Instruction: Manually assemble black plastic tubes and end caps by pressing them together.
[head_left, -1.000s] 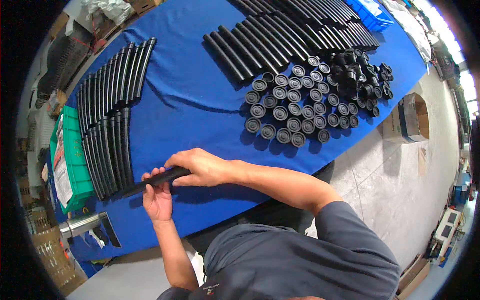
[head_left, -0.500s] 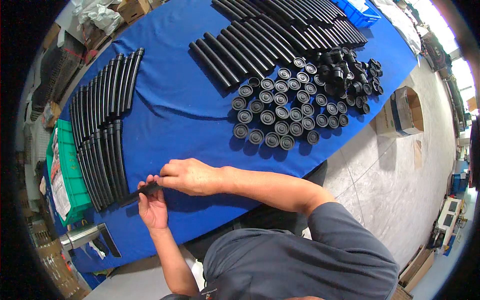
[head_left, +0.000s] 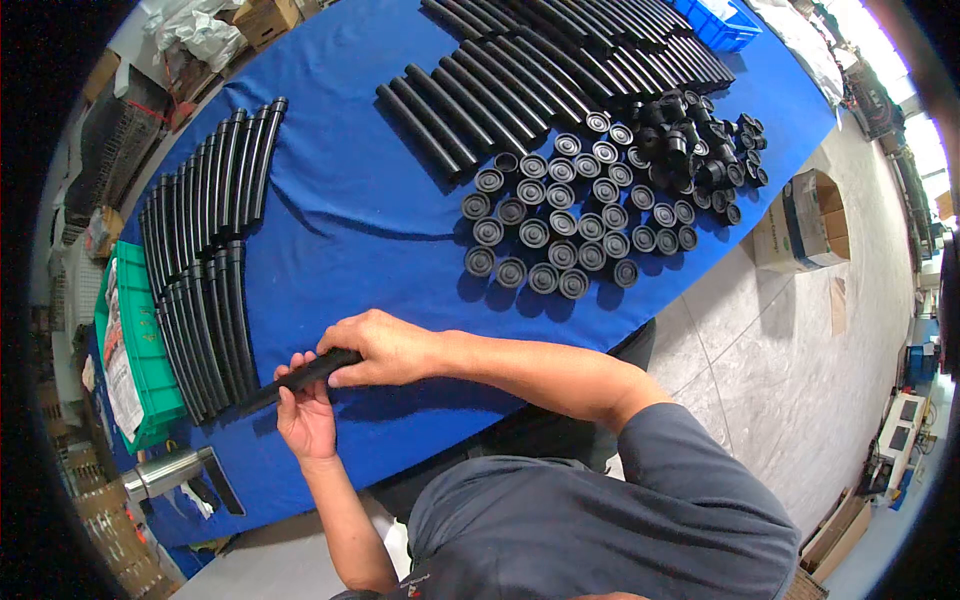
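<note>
Between both hands slants a black plastic tube [head_left: 318, 369], low over the blue cloth. My left hand [head_left: 307, 418], palm up, has its thumb and fingers closed around the tube's middle. My right hand [head_left: 385, 350] grips its upper right end from above, and the fingers partly hide that end. Just left of the hands lie rows of black tubes with collared ends [head_left: 205, 330]. Beyond my right forearm stand many round black caps [head_left: 534, 233], mostly with their ringed faces up. Plain black tubes [head_left: 470, 95] lie side by side behind them.
A green plastic bin [head_left: 150, 345] sits at the table's left edge, near a metal cylinder on a dark plate [head_left: 165, 474]. Loose black caps are heaped [head_left: 690, 150] at the right. A blue bin [head_left: 725, 28] stands far right; an open cardboard box [head_left: 800, 225] is on the floor.
My right hand's fingers have opened over the tube's upper end and regripped it, so more of the tube shows between my hands. My left hand has barely moved.
</note>
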